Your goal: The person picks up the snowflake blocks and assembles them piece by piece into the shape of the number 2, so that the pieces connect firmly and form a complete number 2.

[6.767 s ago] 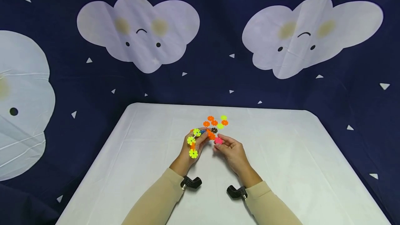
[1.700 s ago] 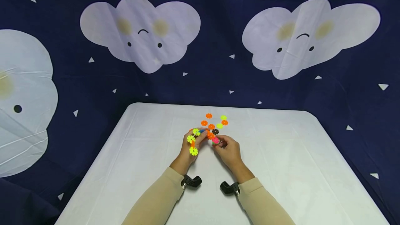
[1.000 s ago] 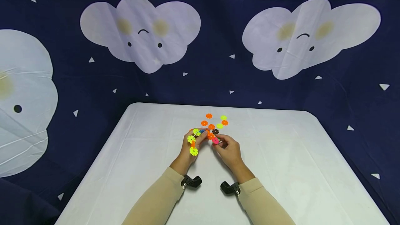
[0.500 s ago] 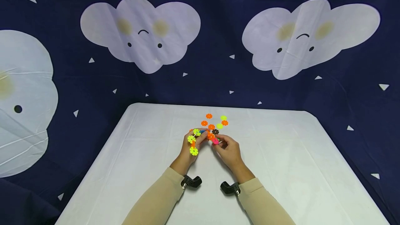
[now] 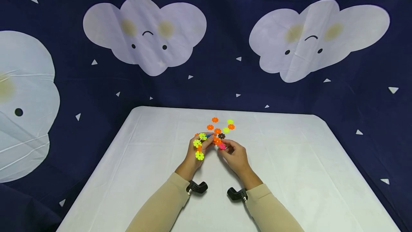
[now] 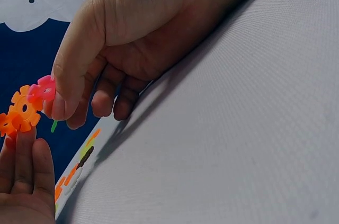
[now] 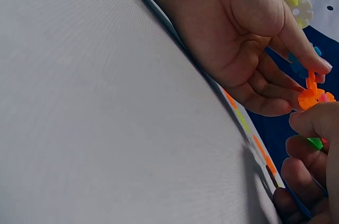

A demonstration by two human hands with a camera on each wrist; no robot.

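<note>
Pinching on both sides. Left fingers grip the chain of notched discs at an orange link, a blue link just beside the thumb. Right fingers nip a pink disc; a green disc, edge-on, shows just below them. Pink meets the nearest orange disc between the two grips; cannot tell if the slots are engaged. Yellow-green discs trail from the left fingers back toward that wrist.

Handling, my guess: very light, thin stiff plastic, smooth, a bit slippery. Discs tough; slotted joints likely the weak spots, apt to twist or pop. Best hold: flat faces of the discs flanking the joint, fingers close to the slot, never the trailing end.

Beyond the fingertips, on the table: loose orange discs, yellow ones, a dark disc nearest.
</note>
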